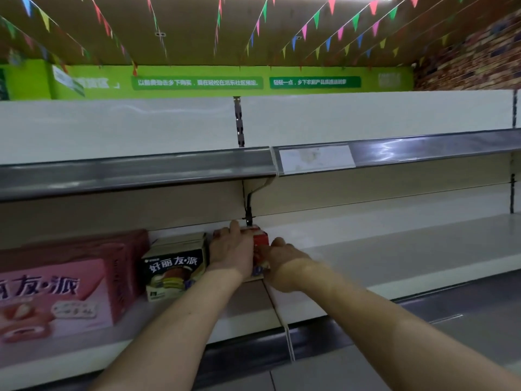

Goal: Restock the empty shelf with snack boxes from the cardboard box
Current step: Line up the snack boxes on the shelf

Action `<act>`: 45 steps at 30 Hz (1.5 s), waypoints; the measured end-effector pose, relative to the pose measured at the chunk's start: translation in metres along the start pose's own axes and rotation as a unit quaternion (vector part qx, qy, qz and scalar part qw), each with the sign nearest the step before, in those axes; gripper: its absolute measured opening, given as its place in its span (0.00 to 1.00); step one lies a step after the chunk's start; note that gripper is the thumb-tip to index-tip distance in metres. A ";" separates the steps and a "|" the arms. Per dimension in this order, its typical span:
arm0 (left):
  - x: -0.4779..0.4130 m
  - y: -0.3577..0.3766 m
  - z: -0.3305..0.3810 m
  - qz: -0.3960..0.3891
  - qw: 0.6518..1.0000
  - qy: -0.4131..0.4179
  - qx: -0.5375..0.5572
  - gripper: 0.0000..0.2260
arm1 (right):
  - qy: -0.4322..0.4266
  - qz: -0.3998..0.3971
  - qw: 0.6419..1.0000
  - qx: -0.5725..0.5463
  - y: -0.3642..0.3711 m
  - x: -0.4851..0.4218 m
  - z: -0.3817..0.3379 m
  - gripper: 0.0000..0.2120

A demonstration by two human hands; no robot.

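Note:
A red snack box [260, 239] stands on the white lower shelf [394, 249], near the join between two shelf sections. My left hand [232, 249] grips its left side and top, fingers curled over it. My right hand [279, 262] holds its right front side. Most of the red box is hidden behind my hands. To its left stands a black snack box [174, 266] with white lettering. Further left sits a large pink snack box [56, 294]. The cardboard box is out of view.
The upper shelf [141, 167] with a grey price rail runs across the view, a blank white label [315, 159] on its right section. The lower shelf stretches bare to the right of the red box. Coloured bunting hangs from the ceiling above.

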State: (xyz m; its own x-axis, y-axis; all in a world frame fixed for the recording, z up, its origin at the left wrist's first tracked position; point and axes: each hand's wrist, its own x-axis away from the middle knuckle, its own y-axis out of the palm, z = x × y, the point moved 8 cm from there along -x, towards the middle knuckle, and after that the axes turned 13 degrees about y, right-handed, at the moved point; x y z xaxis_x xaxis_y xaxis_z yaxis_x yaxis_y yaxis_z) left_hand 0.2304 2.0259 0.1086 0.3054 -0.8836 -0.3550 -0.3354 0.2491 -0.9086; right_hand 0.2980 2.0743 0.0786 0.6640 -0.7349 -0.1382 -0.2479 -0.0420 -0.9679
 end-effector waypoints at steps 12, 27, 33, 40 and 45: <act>0.077 -0.039 -0.028 0.029 0.995 -0.095 0.032 0.21 | -0.118 0.022 0.991 -0.054 -0.004 0.027 -0.039 0.14; 0.278 -0.048 0.000 -0.043 0.926 -0.374 -0.002 0.16 | -0.420 -0.037 0.905 -0.060 0.014 0.205 -0.095 0.12; 0.418 -0.057 0.027 -0.108 0.858 -0.502 0.019 0.15 | -0.531 -0.132 0.835 -0.059 0.059 0.319 -0.132 0.08; 0.596 -0.073 0.074 -0.152 0.761 -0.626 0.074 0.16 | -0.629 -0.225 0.742 -0.051 0.106 0.480 -0.164 0.11; 0.713 -0.093 0.125 -0.141 0.686 -0.706 0.105 0.20 | -0.681 -0.269 0.680 -0.038 0.138 0.599 -0.178 0.13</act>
State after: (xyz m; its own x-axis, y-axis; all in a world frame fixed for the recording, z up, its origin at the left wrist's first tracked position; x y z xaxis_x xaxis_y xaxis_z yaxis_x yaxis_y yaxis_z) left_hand 0.5911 1.4223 -0.0879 0.9407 0.3186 0.1164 0.0048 0.3305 -0.9438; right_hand 0.5361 1.5081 -0.1006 0.6967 0.7079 0.1162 0.2887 -0.1284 -0.9488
